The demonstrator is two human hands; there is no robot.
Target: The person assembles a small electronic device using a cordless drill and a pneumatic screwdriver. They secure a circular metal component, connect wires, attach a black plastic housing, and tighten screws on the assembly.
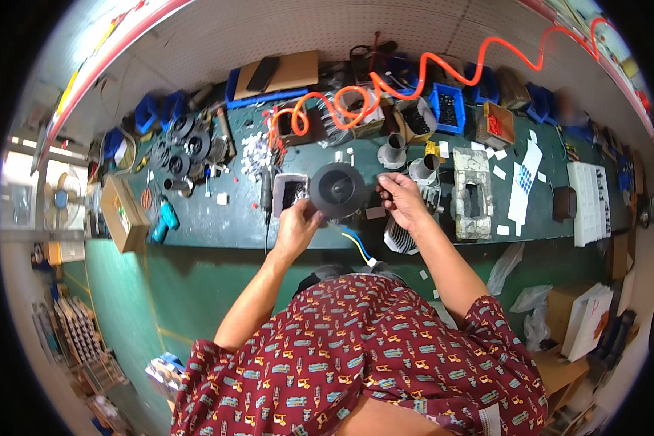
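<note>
A round black disc-shaped part [336, 190] with a raised centre is held up over the near edge of the bench. My left hand [296, 231] grips its lower left rim between thumb and fingers. Just right of the disc, my right hand [402, 200] is closed in a pinch; whatever it holds, if anything, is too small to make out. Beside the left hand stands an open box [277, 196] of small dark pieces. Blue and yellow wires [357, 243] with a white connector hang below the disc. A finned metal housing [400, 240] sits near my right wrist.
An orange coiled hose [487, 62] loops above the green bench [225, 225]. A dark pen-shaped driver [267, 195] lies left of the box. Farther left are a teal cordless drill [166, 220] and black round parts [198, 145]. Blue bins line the back; a grey block [472, 163] stands right.
</note>
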